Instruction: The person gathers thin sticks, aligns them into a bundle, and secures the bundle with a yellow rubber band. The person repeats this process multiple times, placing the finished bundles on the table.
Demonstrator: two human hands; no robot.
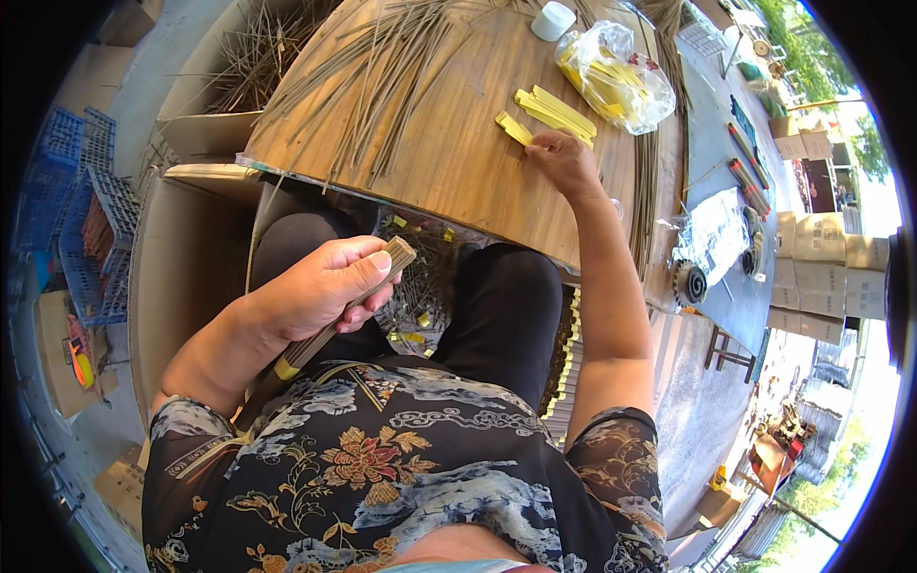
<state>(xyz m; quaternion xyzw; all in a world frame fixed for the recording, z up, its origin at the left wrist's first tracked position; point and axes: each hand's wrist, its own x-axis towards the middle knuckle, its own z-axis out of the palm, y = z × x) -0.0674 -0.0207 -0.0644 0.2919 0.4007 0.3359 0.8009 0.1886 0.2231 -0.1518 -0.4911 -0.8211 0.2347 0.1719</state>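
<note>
My left hand is wrapped round a tight bundle of thin brown sticks that look like incense sticks. The bundle slants over my lap, its cut ends up beyond my thumb, and a yellow band circles its lower part. Over the wooden table, the fingers of my right hand pinch the near end of a yellow strip. Just beyond lies a small stack of yellow strips. A clear plastic bag with more yellow strips sits behind it.
Loose brown sticks spread over the table's left side. A white round container stands at the far edge. Cardboard boxes and blue crates are at the left. Sticks and yellow scraps lie below, between my knees.
</note>
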